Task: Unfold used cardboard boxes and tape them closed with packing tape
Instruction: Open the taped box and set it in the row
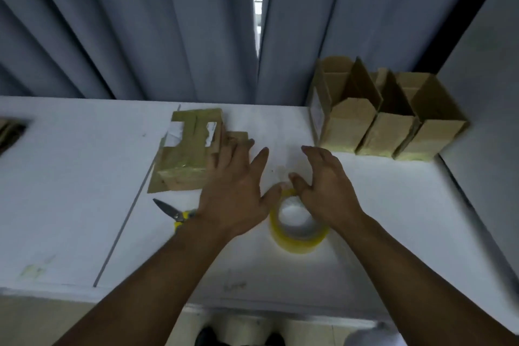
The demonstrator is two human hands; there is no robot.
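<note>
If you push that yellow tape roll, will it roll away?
Probably not: the tape roll lies flat on the white table, hole upward, so it should slide rather than roll. It looks stiff and probably light, since its middle is empty.

A small packing station — white table (393, 219), grey curtains (140, 36), assembled cardboard boxes (390, 123) lined up.

Both bare forearms reach forward from the lower corners and draw together toward the middle. The left hand (233, 191) lies palm down, its fingers (259, 159) straight and splayed, the thumb angled out to the right of them. The right hand (328, 191) is palm down too, its fingers (311, 153) spread and lightly curved (slack, not clenched). The two thumbs nearly meet, nearer the person than the fingertips.
</note>
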